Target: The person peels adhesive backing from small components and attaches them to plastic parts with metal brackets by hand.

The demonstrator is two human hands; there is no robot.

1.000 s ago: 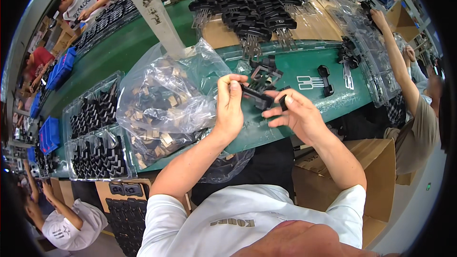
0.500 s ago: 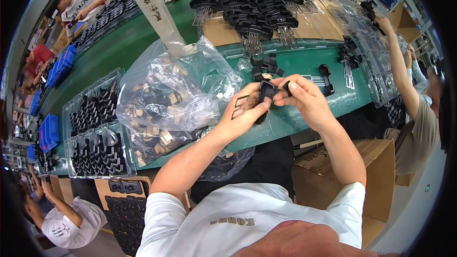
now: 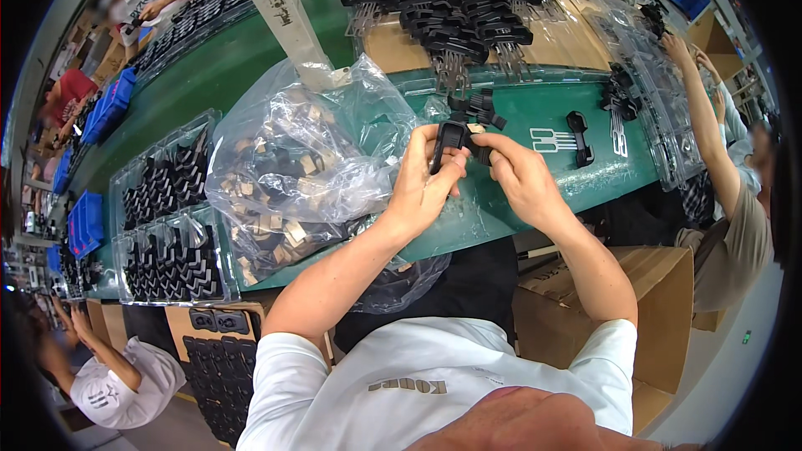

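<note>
Head view: clamping black plastic part [image 3: 452, 135] in left hand [image 3: 422, 188], grip closed round its sides, above green worktop [image 3: 535, 100]. Pointing its long axis away from the body, far end leaning slightly right. Pinching small dark piece [image 3: 479, 153] in right hand [image 3: 528, 181], just right of the part; not telling whether touching. Facing loose black pieces [image 3: 478, 106] just beyond, pronged black part [image 3: 577, 139] farther right.
</note>
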